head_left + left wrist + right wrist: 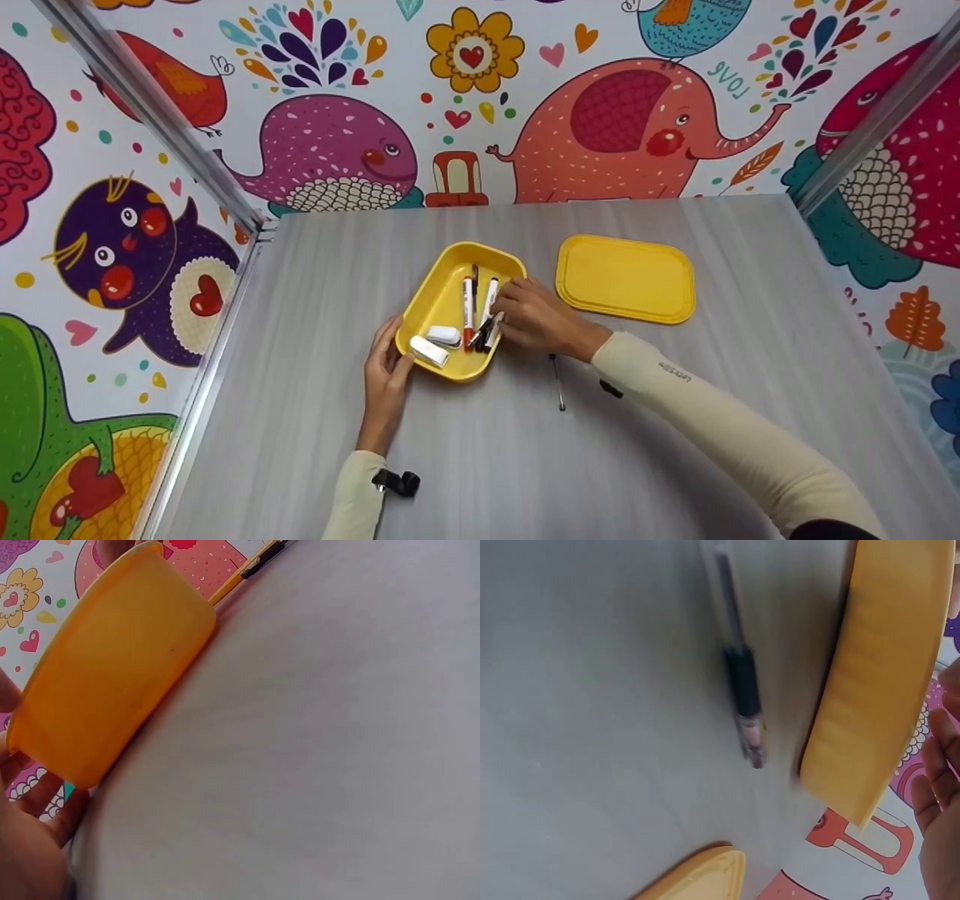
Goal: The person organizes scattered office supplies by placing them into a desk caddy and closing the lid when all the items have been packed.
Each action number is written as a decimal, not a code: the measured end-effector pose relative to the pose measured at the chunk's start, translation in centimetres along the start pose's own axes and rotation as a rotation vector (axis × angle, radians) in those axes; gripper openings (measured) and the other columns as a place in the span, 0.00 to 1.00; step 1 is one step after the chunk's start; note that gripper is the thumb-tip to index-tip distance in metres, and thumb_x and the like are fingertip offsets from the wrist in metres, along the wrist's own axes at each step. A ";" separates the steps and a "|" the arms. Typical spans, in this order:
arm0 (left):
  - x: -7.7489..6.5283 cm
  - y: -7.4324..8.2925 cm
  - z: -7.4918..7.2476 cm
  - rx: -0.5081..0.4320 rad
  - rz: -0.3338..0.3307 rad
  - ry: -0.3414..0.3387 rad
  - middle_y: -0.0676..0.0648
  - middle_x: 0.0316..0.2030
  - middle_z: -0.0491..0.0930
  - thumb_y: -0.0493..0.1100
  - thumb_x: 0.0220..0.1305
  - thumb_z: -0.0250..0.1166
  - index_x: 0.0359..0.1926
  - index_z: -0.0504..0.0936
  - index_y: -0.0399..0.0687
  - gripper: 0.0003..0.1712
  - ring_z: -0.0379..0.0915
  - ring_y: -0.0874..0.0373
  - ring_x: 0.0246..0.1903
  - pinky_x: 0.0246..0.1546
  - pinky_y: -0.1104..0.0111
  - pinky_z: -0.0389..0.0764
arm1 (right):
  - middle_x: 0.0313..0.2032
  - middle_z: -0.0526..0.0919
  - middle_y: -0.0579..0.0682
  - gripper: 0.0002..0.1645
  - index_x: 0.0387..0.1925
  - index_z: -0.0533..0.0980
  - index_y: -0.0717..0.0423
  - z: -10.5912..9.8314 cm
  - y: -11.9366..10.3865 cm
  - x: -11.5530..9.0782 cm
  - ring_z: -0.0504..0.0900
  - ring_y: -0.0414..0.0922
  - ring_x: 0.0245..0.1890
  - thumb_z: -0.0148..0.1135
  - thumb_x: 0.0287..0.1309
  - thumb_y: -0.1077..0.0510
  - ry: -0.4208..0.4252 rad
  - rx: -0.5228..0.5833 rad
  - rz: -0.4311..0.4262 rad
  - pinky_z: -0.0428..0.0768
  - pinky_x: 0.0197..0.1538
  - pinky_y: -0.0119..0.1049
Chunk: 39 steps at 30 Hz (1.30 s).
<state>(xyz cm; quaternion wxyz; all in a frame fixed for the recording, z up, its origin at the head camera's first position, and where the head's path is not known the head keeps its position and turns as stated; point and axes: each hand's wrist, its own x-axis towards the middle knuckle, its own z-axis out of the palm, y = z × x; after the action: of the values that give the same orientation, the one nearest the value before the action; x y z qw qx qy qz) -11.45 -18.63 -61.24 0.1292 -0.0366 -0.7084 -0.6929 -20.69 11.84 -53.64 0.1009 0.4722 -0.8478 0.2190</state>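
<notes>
A yellow plastic box (420, 300) stands on the table, its rim gripped at the near left corner by my left hand (386, 375). In the left wrist view, fingers (67, 814) bend round the end of that box. My right hand (536, 315) reaches over the right rim, fingertips curled at a dark, silver-tipped pen (481, 332) slanting among the markers; the fingers partly hide it. Inside lie a white marker with red ends (469, 307), a white marker with a black end (490, 292) and two small white rounded items, one at the near corner (429, 351). Their kind is unclear.
A clear-barrelled pen with a black grip (741, 679) lies on the table right of the box, partly under the right forearm in the head view. Farther right lies a yellow lid (626, 277). Printed cartoon walls (465, 112) bound the table's back and sides.
</notes>
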 end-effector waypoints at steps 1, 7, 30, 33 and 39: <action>0.0 0.0 0.0 -0.002 -0.003 0.000 0.40 0.79 0.67 0.25 0.73 0.59 0.81 0.69 0.36 0.37 0.64 0.46 0.79 0.74 0.72 0.69 | 0.47 0.85 0.53 0.12 0.50 0.88 0.59 0.0 -0.1 -0.4 0.78 0.52 0.50 0.76 0.66 0.62 0.018 0.006 0.001 0.79 0.54 0.49; 0.0 0.2 0.1 -0.014 -0.009 0.006 0.37 0.80 0.65 0.25 0.74 0.59 0.81 0.68 0.32 0.36 0.62 0.45 0.80 0.75 0.73 0.67 | 0.52 0.85 0.54 0.15 0.52 0.87 0.59 0.0 -0.4 -2.8 0.79 0.52 0.54 0.78 0.65 0.62 0.094 0.031 0.024 0.82 0.57 0.49; 0.1 0.0 -0.1 0.026 -0.019 0.011 0.38 0.80 0.66 0.26 0.74 0.59 0.81 0.69 0.35 0.36 0.61 0.45 0.80 0.74 0.76 0.67 | 0.46 0.85 0.51 0.13 0.47 0.87 0.60 0.5 -0.5 -9.9 0.79 0.50 0.49 0.80 0.61 0.64 0.194 0.081 0.101 0.78 0.56 0.50; 0.1 0.0 0.0 0.009 -0.010 0.014 0.37 0.79 0.66 0.25 0.72 0.59 0.80 0.69 0.33 0.37 0.63 0.43 0.79 0.74 0.75 0.68 | 0.45 0.84 0.50 0.13 0.46 0.87 0.59 0.7 -0.7 -10.6 0.79 0.49 0.49 0.81 0.62 0.63 0.183 0.071 0.124 0.78 0.55 0.50; 0.1 0.0 0.1 -0.007 -0.013 0.019 0.35 0.79 0.66 0.24 0.71 0.59 0.80 0.68 0.30 0.37 0.63 0.43 0.79 0.74 0.75 0.68 | 0.45 0.85 0.48 0.12 0.47 0.88 0.58 1.1 -1.2 -11.4 0.78 0.46 0.49 0.80 0.64 0.60 0.124 0.115 0.217 0.79 0.53 0.48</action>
<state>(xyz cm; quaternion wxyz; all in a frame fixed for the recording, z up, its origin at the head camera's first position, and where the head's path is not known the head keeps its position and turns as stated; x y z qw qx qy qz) -11.59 -18.55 -61.16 0.1310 -0.0259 -0.7048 -0.6967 -13.54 19.41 -58.56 0.1015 0.3681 -0.8722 0.3058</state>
